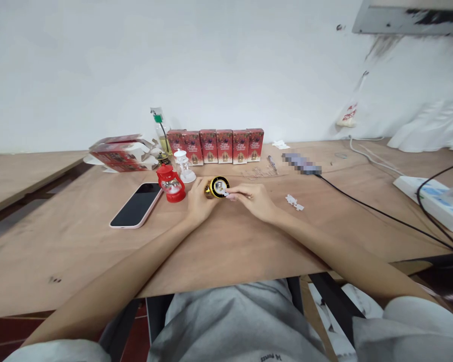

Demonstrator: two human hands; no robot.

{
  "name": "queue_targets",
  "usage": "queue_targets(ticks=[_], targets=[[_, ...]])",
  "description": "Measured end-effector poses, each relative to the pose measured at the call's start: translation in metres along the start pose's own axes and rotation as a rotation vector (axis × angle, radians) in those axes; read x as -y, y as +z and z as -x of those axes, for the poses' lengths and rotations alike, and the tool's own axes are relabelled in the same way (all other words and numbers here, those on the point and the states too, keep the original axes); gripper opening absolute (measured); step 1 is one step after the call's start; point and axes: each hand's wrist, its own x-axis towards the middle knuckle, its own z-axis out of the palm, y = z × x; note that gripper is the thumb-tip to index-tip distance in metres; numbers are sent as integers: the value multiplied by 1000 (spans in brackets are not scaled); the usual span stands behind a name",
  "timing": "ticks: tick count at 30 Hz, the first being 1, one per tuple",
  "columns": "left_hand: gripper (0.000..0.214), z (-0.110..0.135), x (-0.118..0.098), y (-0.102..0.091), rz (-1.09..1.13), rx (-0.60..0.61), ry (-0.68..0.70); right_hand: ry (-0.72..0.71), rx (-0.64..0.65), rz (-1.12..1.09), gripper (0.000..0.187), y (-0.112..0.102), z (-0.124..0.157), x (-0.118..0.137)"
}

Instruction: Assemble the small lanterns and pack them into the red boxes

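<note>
My left hand (199, 202) is wrapped round a small gold lantern (218, 187) lying on its side on the wooden table (226, 241), its round base turned toward me. My right hand (253, 198) pinches at that base with thumb and forefinger; what sits between the fingertips is too small to name. Just left of my hands stand a red toy lantern (170, 184) and a white one (183, 166). A phone (137, 204) lies face up further left.
Several red boxes (217, 145) line the back of the table, with opened boxes (119, 152) and a small bottle (161, 131) at the left. A small white part (295, 202) lies right of my hands. A black cable (381, 213) runs to a power strip (434, 199).
</note>
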Motion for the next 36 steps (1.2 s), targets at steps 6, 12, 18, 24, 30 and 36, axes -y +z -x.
queue_targets(ticks=[6, 12, 18, 24, 30, 36], targets=[[33, 1, -3, -2, -56, 43, 10, -299, -64, 244, 16, 0, 1, -10], [32, 2, -5, -2, -75, 58, -6, -508, 15, 396, 18, 0, 3, -14], [32, 2, -9, -3, -97, 92, -27, -538, 6, 505, 24, 0, 4, -14], [34, 3, -14, -6, -131, 114, -42, -589, -8, 645, 25, 3, 3, -13], [35, 3, -17, -6, -156, 121, -69, -568, 31, 743, 25, 5, 2, -13], [35, 3, -23, -7, -204, 135, -103, -574, 11, 793, 23, 6, 2, -12]])
